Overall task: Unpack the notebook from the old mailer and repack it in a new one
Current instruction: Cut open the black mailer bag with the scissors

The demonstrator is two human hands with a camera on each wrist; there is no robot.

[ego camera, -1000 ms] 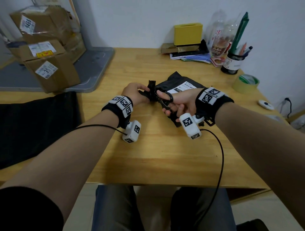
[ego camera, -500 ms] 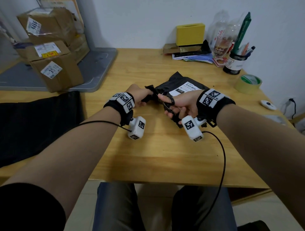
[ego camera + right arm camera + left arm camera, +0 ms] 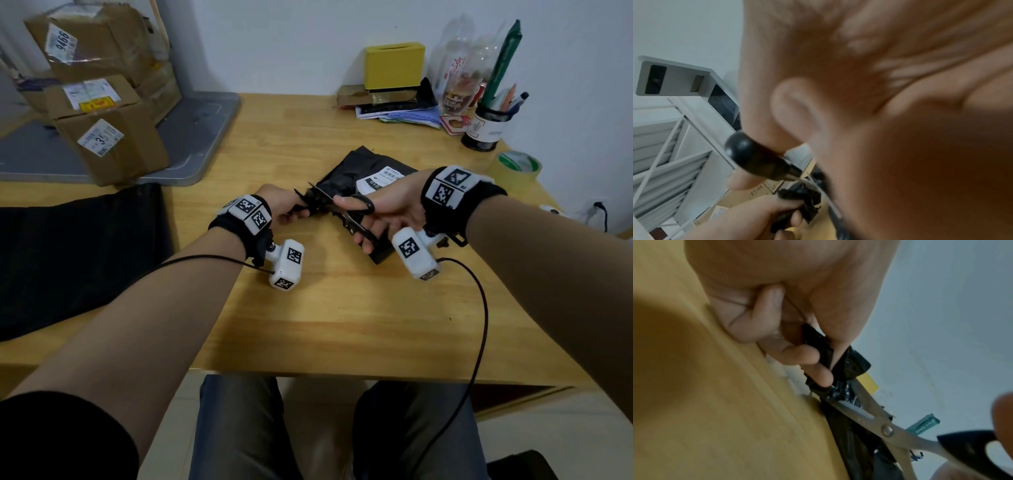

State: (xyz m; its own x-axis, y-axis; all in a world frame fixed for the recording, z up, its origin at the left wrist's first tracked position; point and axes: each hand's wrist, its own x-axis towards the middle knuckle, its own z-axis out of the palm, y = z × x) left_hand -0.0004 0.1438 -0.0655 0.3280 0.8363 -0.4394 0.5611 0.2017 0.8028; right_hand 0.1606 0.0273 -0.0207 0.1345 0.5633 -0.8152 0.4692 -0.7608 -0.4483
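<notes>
A black plastic mailer [image 3: 356, 171] with a white shipping label [image 3: 383, 179] lies on the wooden table [image 3: 342, 308]. My left hand [image 3: 286, 205] pinches the mailer's crumpled left end [image 3: 840, 360] between thumb and fingers. My right hand [image 3: 383, 212] holds black-handled scissors [image 3: 356, 216], thumb through one loop [image 3: 754, 157]. The steel blades [image 3: 865, 412] stand apart around the black plastic just beyond my left fingertips [image 3: 818, 369]. The notebook is hidden inside the mailer.
A flat black bag [image 3: 78, 253] lies at the table's left edge. Cardboard boxes [image 3: 102, 137] sit on a grey tray at back left. A yellow box [image 3: 394, 65], papers, bottles, a pen cup [image 3: 486, 126] and a tape roll [image 3: 517, 168] line the back right.
The scissor blades have moved further left along the mailer's end toward my left hand. The left hand keeps its pinch and has shifted slightly.
</notes>
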